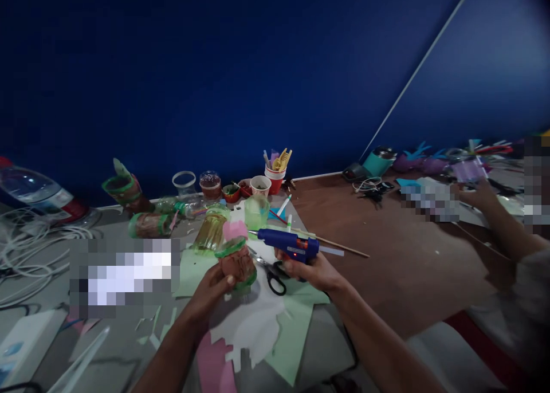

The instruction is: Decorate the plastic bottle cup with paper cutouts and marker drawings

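In my left hand [213,293] is a small brown-painted plastic cup [238,265] with green bands at both ends, held tilted. A pink paper piece [234,230] stands at its upper rim. My right hand [315,271] grips a blue glue gun [287,244] with a lit red light and a clear glue stick out of its back. The gun's nozzle points left, close beside the pink paper; whether they touch I cannot tell. Black-handled scissors [275,282] lie below the gun on white and green paper [296,335].
A yellowish cup [210,231], a light green cup [256,211] and a red cup of wooden tools [275,178] stand behind. A brown-green cup [150,225] lies at left. White cables [30,261] coil at far left. Another person's hand [476,192] holds a purple cup at right.
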Demonstrator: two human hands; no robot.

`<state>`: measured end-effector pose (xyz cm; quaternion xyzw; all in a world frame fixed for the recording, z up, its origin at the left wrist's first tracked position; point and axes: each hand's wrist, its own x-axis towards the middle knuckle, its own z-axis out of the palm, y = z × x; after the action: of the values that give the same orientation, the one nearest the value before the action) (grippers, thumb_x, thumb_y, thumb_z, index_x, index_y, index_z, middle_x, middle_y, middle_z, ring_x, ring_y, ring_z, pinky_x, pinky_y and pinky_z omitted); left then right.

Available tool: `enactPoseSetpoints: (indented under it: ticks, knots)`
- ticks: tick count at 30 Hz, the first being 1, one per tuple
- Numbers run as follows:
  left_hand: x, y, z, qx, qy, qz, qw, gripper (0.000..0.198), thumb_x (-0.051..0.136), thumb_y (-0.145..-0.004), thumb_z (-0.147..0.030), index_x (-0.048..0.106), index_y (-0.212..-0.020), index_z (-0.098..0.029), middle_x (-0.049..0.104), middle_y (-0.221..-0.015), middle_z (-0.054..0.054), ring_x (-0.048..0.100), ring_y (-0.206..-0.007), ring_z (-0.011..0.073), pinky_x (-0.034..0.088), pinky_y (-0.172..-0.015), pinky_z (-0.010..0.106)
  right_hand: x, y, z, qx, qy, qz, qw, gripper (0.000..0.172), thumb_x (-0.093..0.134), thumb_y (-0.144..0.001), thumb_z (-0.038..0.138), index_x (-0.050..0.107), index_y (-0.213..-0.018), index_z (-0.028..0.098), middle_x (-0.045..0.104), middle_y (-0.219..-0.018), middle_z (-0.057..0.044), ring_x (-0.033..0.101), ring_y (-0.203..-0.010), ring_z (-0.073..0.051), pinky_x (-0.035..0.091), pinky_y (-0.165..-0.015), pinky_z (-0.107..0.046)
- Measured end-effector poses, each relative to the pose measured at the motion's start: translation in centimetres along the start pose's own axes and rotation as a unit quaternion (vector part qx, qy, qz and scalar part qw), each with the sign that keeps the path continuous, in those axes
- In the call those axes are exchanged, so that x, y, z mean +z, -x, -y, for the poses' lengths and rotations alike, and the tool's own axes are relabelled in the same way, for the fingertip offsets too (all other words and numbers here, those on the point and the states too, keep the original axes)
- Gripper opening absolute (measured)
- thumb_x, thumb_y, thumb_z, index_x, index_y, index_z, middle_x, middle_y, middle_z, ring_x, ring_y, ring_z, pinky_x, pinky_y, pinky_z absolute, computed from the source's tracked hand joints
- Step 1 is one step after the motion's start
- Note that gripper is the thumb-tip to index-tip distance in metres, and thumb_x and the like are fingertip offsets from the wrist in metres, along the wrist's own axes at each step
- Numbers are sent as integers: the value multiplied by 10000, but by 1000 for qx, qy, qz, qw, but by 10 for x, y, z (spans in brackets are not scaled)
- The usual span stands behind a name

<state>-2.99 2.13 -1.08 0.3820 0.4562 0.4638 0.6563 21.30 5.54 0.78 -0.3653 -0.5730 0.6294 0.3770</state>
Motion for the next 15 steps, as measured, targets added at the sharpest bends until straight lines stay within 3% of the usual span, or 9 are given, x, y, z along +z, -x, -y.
enactPoseSetpoints:
  ticks: [8,15]
  knots:
    - [3,0,-3,10,6,-17,1000,570,791,-566,-468,700,-1038,-161,670,-1155,131,553,-1147,350,381,-1020,441,-1,3,4,11,78,9,997,315,617,-767,462,589,-831,155,489,-636,21,394,-531,-78,352,-505,-213]
    - [-1,-2,0,8,-2,-22,1000,542,793,-562,-467,710,-1010,-173,689,-1117,121,586,-1103,337,421,-984,420,2,2,10,-22,164,-4,986,245,581,-778,399,572,-751,156,483,-623,15,403,-561,-89,358,-504,-200]
